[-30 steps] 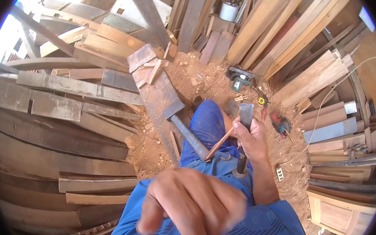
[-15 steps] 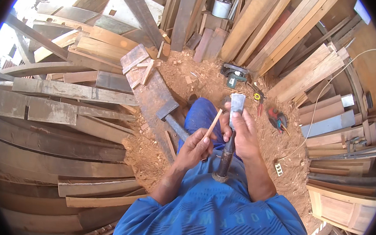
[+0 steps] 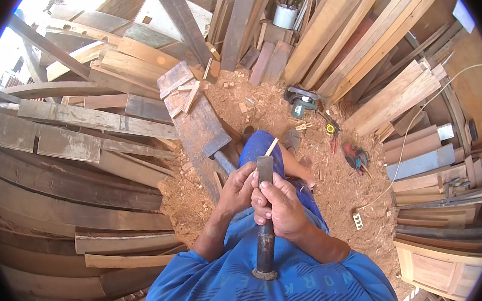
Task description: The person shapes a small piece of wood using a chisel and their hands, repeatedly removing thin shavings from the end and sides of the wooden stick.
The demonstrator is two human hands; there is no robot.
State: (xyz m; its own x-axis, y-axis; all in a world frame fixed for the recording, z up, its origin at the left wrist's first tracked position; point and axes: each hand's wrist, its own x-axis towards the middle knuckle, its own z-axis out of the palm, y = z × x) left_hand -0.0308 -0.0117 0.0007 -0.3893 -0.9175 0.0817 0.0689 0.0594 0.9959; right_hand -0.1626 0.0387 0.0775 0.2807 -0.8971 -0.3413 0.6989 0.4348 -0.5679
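Observation:
My right hand (image 3: 283, 206) is wrapped round a wide chisel (image 3: 265, 248). The blade points away from me and the dark handle's end lies against my blue shirt. Close against it, my left hand (image 3: 236, 191) pinches a thin wooden strip (image 3: 272, 147). The strip's pale tip shows past the blade's end; its lower part is hidden behind the blade and fingers. Just left of my knee, a hammer (image 3: 217, 146) rests on a slanting plank (image 3: 197, 125), its handle toward me. Several small wood pieces (image 3: 192, 96) lie on the plank's far end.
Ahead on the shavings-strewn ground are a green power saw (image 3: 301, 105), a yellow tape measure (image 3: 330, 128) and a red-and-black tool bundle (image 3: 357, 159). A socket block (image 3: 358, 219) with a pale cord lies at right. Stacked boards (image 3: 96, 117) line the left; more boards lean ahead and right.
The chisel has moved left and nearer my body, its blade turned to show a darker side. My hands have come together, and the strip has passed behind the blade.

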